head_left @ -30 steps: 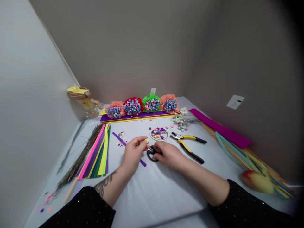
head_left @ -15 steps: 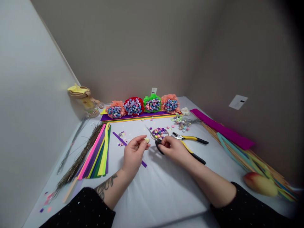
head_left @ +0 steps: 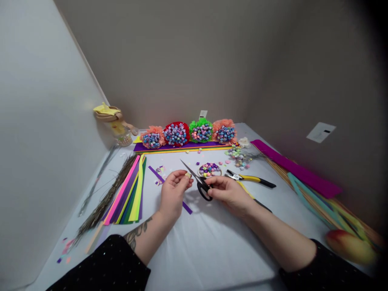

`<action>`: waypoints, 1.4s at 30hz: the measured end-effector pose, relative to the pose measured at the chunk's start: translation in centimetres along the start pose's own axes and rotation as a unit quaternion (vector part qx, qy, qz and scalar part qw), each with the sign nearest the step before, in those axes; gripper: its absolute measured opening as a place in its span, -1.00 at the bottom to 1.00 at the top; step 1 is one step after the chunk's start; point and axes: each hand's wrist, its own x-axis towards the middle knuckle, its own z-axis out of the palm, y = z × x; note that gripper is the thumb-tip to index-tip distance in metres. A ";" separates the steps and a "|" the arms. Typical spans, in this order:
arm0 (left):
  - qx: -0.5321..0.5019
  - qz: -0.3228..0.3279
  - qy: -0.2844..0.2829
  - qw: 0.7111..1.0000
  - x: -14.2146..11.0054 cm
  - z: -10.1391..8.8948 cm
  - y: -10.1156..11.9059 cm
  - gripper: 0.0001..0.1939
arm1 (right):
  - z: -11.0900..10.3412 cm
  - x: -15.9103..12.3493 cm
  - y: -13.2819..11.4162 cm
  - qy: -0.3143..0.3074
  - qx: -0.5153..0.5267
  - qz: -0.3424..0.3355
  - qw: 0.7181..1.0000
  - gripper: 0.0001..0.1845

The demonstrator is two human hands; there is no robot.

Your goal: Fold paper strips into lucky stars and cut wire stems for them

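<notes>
Foreground: the person's bare forearms reach in from dark, speckled sleeves across a white tablecloth. Left hand: fingertips and thumb pressed together on a pale yellow scrap, mostly hidden by the fingers; its exact form cannot be made out. Right hand: fingers curled around black-handled scissors, held just beside the scrap with the blades pointing up and left; the fingers cover part of the handles, so whether they pass through the loops cannot be told. A purple paper strip runs beneath the left hand, which hides its middle. Just beyond: a wooden hoop of paper stars and yellow-handled pliers, partly blocked by the right hand. To the left, stacked coloured paper strips and dried twigs; to the right, a magenta paper strip. Far edge: a row of paper-star bouquets and a glass jar, its contents unclear
</notes>
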 end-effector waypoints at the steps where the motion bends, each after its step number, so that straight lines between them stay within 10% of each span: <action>1: -0.007 -0.001 0.001 1.000 0.0 0.0 0.0 -0.74 | 0.1 0.0 0.1 -0.007 -0.029 -0.002 1.000 -0.68; 9: 0.007 0.001 0.018 1.000 0.1 0.0 0.0 -0.73 | -0.4 0.5 0.5 0.099 -0.271 -0.095 0.953 -0.80; 16: 0.074 0.037 0.014 0.996 -0.2 -0.1 -0.2 -0.72 | -0.8 0.2 0.5 0.097 -0.529 -0.176 0.824 -0.82; 21: 0.172 0.009 -0.061 0.983 -0.9 0.0 -0.3 -0.75 | -0.3 -0.1 0.2 0.098 -0.433 -0.227 0.867 -0.94; 26: 0.230 0.013 -0.096 0.968 -1.3 0.1 -0.1 -0.80 | 0.0 0.0 0.1 0.059 -0.292 -0.135 0.945 -0.86; 42: 0.298 0.063 -0.117 0.945 -1.5 0.0 0.0 -0.85 | 0.5 -0.1 0.0 0.070 -0.321 -0.114 0.938 -0.90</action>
